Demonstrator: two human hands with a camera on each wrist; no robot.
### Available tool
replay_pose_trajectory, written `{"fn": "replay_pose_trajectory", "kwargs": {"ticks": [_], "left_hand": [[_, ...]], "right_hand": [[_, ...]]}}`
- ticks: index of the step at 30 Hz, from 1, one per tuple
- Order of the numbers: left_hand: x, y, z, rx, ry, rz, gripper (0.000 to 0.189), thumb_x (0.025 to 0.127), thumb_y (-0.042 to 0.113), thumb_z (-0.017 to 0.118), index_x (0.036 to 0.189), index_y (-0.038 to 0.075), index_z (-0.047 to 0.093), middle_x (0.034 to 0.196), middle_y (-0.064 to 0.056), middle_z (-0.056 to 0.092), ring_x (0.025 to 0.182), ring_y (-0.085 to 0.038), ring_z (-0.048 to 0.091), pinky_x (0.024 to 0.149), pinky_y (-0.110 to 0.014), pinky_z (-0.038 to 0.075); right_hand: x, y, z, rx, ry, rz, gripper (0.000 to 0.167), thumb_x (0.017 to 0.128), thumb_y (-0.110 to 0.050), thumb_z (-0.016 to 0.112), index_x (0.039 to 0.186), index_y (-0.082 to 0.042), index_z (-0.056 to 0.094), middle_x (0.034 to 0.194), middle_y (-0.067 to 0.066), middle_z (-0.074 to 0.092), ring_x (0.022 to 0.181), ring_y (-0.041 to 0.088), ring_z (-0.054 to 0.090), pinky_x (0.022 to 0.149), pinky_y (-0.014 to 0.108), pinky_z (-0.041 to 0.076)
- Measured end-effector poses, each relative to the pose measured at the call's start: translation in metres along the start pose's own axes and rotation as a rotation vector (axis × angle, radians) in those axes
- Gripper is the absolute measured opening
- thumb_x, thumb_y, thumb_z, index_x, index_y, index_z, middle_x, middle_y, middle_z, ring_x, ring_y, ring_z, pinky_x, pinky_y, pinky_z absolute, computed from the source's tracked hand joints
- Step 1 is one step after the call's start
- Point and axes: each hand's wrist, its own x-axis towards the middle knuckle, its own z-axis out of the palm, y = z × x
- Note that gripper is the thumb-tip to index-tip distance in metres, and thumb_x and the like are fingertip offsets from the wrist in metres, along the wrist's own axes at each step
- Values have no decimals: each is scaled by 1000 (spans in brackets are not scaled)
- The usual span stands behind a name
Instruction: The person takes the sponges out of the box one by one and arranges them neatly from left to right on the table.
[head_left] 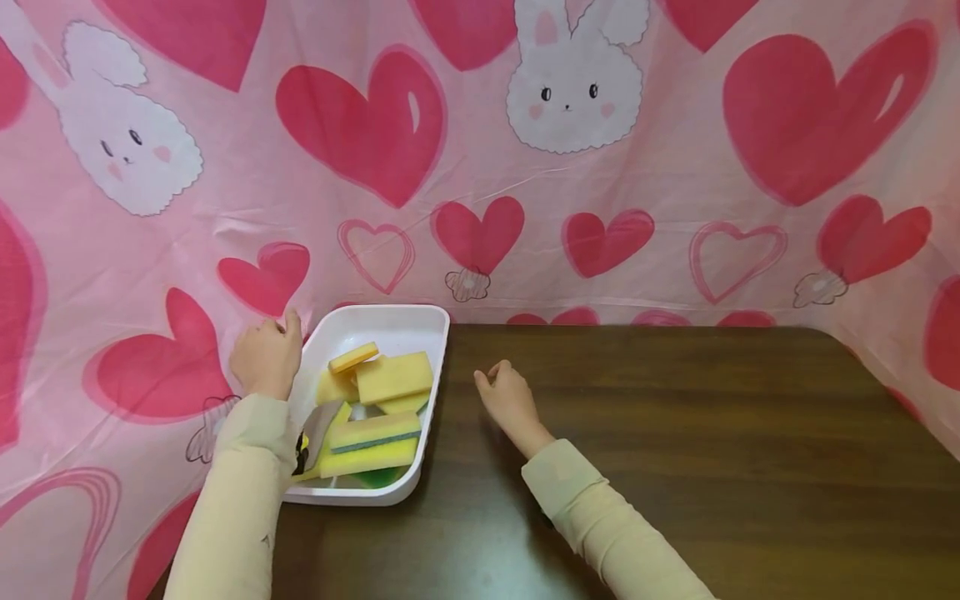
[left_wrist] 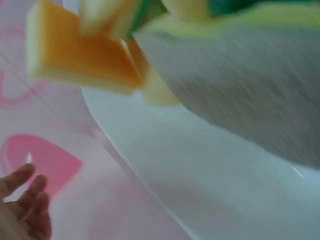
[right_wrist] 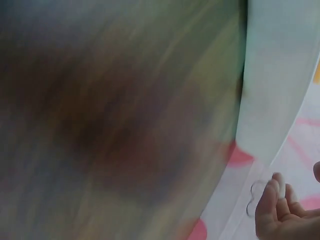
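At the table's (head_left: 675, 417) far-left corner, a white tray (head_left: 360, 497) of sponges (head_left: 393, 377) sits between left hand (head_left: 267, 354) and right hand (head_left: 510, 400).
Head view: the sponges lie heaped in the tray, a grey sponge (head_left: 322, 423) near its left edge, a striped sponge (head_left: 375, 429) toward its front edge. The left hand is by the tray's left edge, fingers loosely bent, gripping nothing; the right hand is near the tray's right edge, thumb and fingers apart. By the left cuff (head_left: 258, 429) shows a black item (head_left: 302, 452), its yellow mark too small to read. Behind hangs a pink cloth (head_left: 570, 183) printed with hearts and rabbits. Left wrist view: an orange sponge (left_wrist: 82, 55) near the blurred grey sponge; left fingers apart. Right wrist view: blurred table, the tray's outer wall, right fingers loosely bent.
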Motion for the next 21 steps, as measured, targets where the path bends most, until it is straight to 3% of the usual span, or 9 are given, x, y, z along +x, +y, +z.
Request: {"fn": "replay_pose_trajectory", "kwargs": {"ticks": [6,11,14,18,21], "left_hand": [[-3,-31,5,133,-211,118,58,98,32,28,96,-19,57,105,-43,56,96,-58,53,79,-58,42],[-7,-45,9,170,-389,192,54,96,25,32,97,-24,54,103,-45,55,95,-58,54,80,-58,44],[-10,-48,11,163,-449,241,52,96,22,34,102,-26,51,106,-48,51,99,-58,51,87,-58,42],[-8,-54,16,176,-463,295,52,94,22,38,103,-28,49,105,-48,50,100,-57,49,90,-57,40],[6,-78,32,221,-546,301,49,92,25,42,100,-21,56,99,-39,57,92,-49,54,85,-53,44]], "right_hand": [[-7,-14,22,140,-65,-2,31,95,-30,53,102,0,56,90,15,67,80,24,62,72,36,48],[-14,-24,39,185,-152,-24,34,92,-32,58,99,1,58,90,15,68,78,21,62,68,31,48],[-18,-29,47,248,-190,-5,37,91,-30,62,106,3,55,88,15,69,73,23,64,62,27,47],[-21,-33,53,332,-210,34,44,89,-24,65,116,7,49,84,17,68,61,24,64,54,24,46],[-21,-34,57,362,-216,57,44,87,-17,66,119,8,47,82,16,67,53,17,58,51,22,46]]}}
